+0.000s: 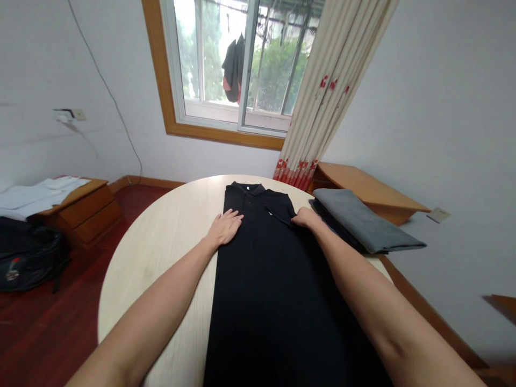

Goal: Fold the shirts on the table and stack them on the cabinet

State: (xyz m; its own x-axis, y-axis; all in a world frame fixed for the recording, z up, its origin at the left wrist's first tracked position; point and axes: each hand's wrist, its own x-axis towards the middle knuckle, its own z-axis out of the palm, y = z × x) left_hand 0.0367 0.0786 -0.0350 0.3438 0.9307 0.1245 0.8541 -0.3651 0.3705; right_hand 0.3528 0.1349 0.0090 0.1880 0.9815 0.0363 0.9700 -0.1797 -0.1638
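A black polo shirt [266, 279] lies on the round pale table [161, 258], its collar towards the window and its lower part running down to the bottom of the picture. The shirt's left side is a straight edge, and no sleeve shows there. My left hand [227, 227] rests flat on that edge below the collar, fingers stretched out. On the other side, my right hand [305, 217] pinches the hem of the right sleeve, which lies over the shirt's chest. A small white mark shows near that sleeve.
Folded grey and black clothes [363, 217] are stacked at the table's right edge, close to my right forearm. Behind them stands a wooden desk [358, 180]. At the left are a low wooden cabinet [88, 215] with papers and a black bag [32, 258]. A curtain [322, 102] hangs beside the window.
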